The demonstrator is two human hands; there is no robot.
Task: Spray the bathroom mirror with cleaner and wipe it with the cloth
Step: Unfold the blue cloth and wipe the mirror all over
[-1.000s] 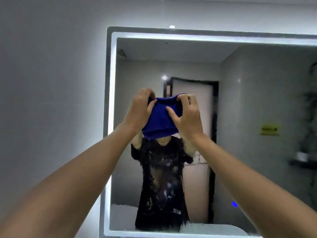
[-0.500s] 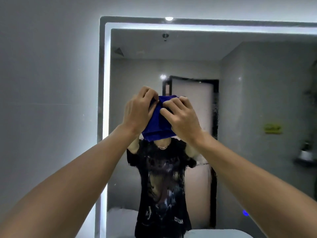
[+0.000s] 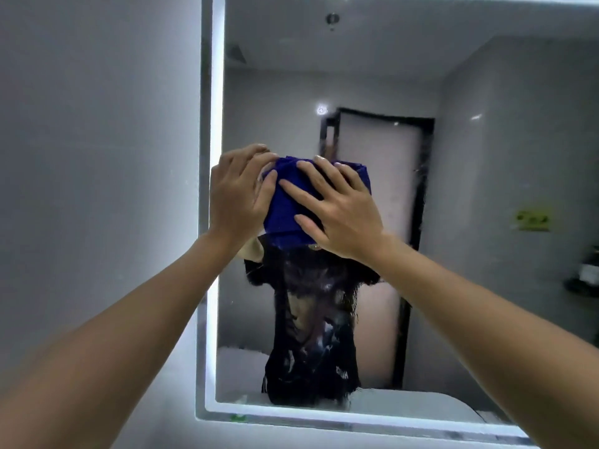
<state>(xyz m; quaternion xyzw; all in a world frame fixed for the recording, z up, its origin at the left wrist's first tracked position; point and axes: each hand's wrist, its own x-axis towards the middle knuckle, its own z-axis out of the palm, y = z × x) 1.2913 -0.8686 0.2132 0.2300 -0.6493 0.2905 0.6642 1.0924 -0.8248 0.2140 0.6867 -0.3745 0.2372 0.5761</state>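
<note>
Both hands, left (image 3: 238,196) and right (image 3: 340,212), fingers flat, press cloth (image 3: 285,205) on mirror (image 3: 486,189) near left edge; uneven pressure risks streaks.

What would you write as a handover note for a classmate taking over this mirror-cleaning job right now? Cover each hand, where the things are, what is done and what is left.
Left hand: fingers straight, pressing the left edge of the blue cloth.
Right hand: fingers spread flat, pressing the cloth against the mirror.
The cloth sits folded on the glass, left of the mirror's middle. No spray bottle is in view.
Done: the glass looks sprayed; droplets and streaks show below the cloth.
Left: wipe the wet patch, then the rest of the glass.
</note>
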